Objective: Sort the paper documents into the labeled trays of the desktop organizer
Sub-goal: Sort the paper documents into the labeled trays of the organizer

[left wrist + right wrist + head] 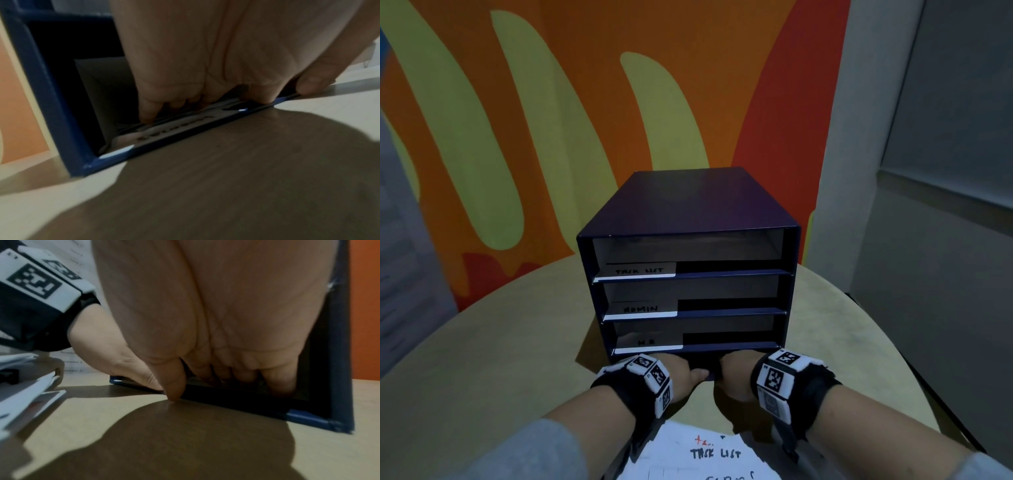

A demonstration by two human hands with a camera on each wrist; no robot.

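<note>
The dark blue organizer [688, 205] stands on the round table, its trays labelled TASK LIST [640, 270], ADMIN [641, 309] and one short label below. Both hands reach into its lowest slot. My left hand [681, 371] has its fingertips [147, 116] pressing down on a white sheet [174, 128] that lies in that slot, with the thumb on the blue front lip. The fingers of my right hand [732, 373] are inside the same slot [277, 386], and its thumb tip touches the table at the lip. A stack of paper documents [705, 452], topped by a TASK LIST sheet, lies before me.
The beige table [500, 359] has bare room left and right of the organizer. An orange and yellow wall [551, 120] rises behind it, a grey partition [928, 205] to the right. Loose sheets [24, 395] lie near my left wrist.
</note>
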